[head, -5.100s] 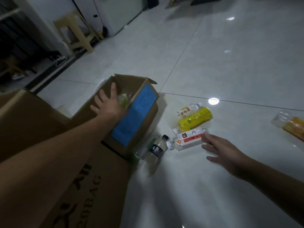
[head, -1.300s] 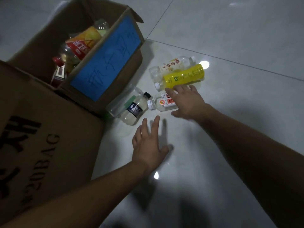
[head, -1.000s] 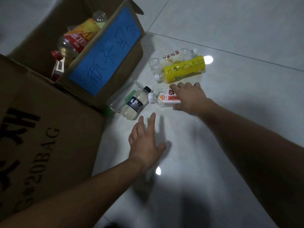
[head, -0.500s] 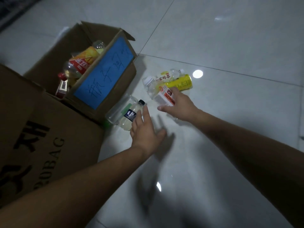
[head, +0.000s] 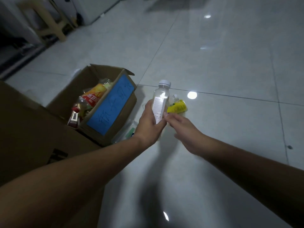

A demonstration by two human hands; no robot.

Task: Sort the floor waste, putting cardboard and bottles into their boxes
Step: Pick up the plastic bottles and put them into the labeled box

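Note:
My left hand [head: 150, 122] is wrapped around a clear bottle with a white cap and white label [head: 161, 96], held upright above the floor. My right hand [head: 185, 130] pinches the bottle's lower end with thumb and fingertips. Just left stands the open cardboard box with a blue handwritten label [head: 113, 109], holding several bottles [head: 92, 97]. A yellow-labelled bottle [head: 176, 108] lies on the floor behind the held bottle. A clear bottle [head: 130, 132] lies against the box's near corner, partly hidden by my left wrist.
A large brown cardboard box [head: 32, 129] with black print fills the near left, touching the labelled box. A beige plastic stool [head: 49, 22] and white appliances stand at the far left. Glossy grey floor tiles [head: 230, 71] stretch to the right and ahead.
My right hand lifted the bottle off the floor and brought it to my left hand, which has closed around it. The view tilted up and away from the floor.

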